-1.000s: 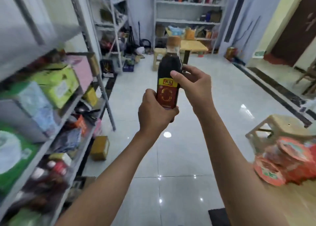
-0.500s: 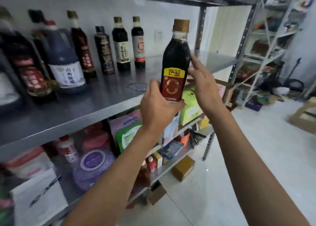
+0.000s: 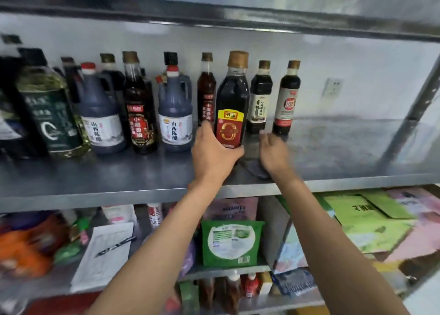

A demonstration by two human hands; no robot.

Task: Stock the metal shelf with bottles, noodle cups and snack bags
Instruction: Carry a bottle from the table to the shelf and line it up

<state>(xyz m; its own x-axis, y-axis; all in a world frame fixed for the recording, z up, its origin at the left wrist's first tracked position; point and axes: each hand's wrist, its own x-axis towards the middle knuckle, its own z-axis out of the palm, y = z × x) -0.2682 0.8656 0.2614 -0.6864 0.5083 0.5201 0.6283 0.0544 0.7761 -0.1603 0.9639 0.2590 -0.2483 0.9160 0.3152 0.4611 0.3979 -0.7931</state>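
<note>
A dark sauce bottle (image 3: 232, 95) with a brown cap and a red and yellow label stands upright over the metal shelf (image 3: 333, 148), in front of a row of bottles. My left hand (image 3: 212, 152) grips its lower part from the left. My right hand (image 3: 273, 152) is off the bottle, just to its right, fingers relaxed above the shelf surface. Whether the bottle's base touches the shelf is hidden by my left hand.
Several dark bottles line the back, among them two blue-grey jugs (image 3: 175, 114) and a green oil jug (image 3: 50, 110). Two slim bottles (image 3: 287, 100) stand right of mine. The shelf's right post (image 3: 414, 110) slants down. Lower shelves hold a green bag (image 3: 232, 243), paper with a pen (image 3: 107, 250) and boxes.
I turned from the room to face the shelf. The bottle went from mid-air into the bottle row, and my right hand let go of it.
</note>
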